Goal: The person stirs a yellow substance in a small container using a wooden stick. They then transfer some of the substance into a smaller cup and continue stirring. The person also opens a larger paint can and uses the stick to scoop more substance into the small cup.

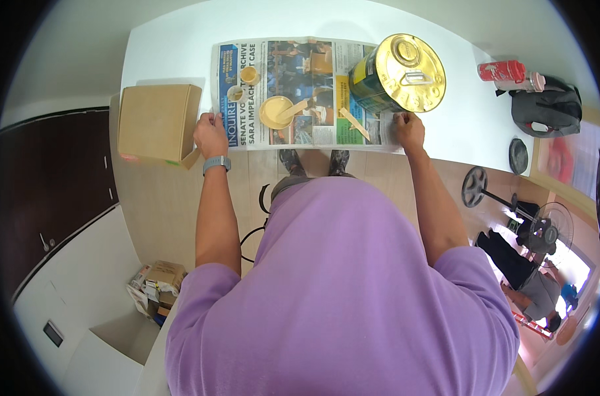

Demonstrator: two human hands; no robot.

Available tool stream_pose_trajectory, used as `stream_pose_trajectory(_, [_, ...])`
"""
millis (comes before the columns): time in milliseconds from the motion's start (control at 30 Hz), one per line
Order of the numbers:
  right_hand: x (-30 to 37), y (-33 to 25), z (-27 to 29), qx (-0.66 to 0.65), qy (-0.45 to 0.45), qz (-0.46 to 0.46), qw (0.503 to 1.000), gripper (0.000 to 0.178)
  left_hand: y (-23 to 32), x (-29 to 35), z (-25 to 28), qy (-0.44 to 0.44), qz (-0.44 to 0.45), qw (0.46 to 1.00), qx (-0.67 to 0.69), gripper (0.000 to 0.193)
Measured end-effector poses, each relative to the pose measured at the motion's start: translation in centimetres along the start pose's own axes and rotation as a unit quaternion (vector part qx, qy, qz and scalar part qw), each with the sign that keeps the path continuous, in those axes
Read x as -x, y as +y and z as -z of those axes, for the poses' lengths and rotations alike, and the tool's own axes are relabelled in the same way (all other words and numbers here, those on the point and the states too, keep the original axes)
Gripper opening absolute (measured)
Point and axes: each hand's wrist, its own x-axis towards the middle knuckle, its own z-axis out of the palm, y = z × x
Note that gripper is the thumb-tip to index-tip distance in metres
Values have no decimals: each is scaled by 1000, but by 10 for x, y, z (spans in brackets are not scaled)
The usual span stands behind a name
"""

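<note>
A newspaper (321,136) lies spread on the white table (458,142). My left hand (211,136) is closed at its near left edge, beside a brown cardboard box (156,122). At the near right edge my right hand (411,132) is closed too, just below a large tin (412,79) with a gold lid. Both hands appear to pinch the paper, though the fingertips are partly hidden. Between them sits a shallow bowl (271,111) of cream-coloured stuff with a flat wooden stick (296,107) in it. Another wooden stick (354,123) rests on the paper. Two small cups (249,75) stand behind the bowl.
At the table's right end are a red bottle (501,70), a pale pink bottle (531,82), a dark backpack (544,112) and a round black object (518,156). A fan (547,228) and another person (537,294) are to the right. Cartons (162,277) stand lower left.
</note>
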Motion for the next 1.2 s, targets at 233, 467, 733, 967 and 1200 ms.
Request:
stream_pose_trajectory(233, [5, 8, -5, 0, 14, 25, 1000, 34, 1, -8, -2, 3, -11, 1000, -22, 21])
stream_pose_trajectory(467, [44, -9, 12, 39, 78, 82, 993, 31, 13, 32, 8, 14, -142, 986, -90, 51])
stream_pose_trajectory(733, [72, 28, -2, -1, 6, 125, 992, 32, 0, 82, 13, -28, -171, 981, -92, 68])
stream_pose_trajectory(967, [140, 89, 5, 10, -67, 37, 997, 37, -40, 39, 81, 202, 188, 933, 229, 83])
stream_pose_trajectory(1200, [208, 244, -100, -152, -382, -61, 910, 60, -75, -72, 51, 142, 190, 955, 178, 96])
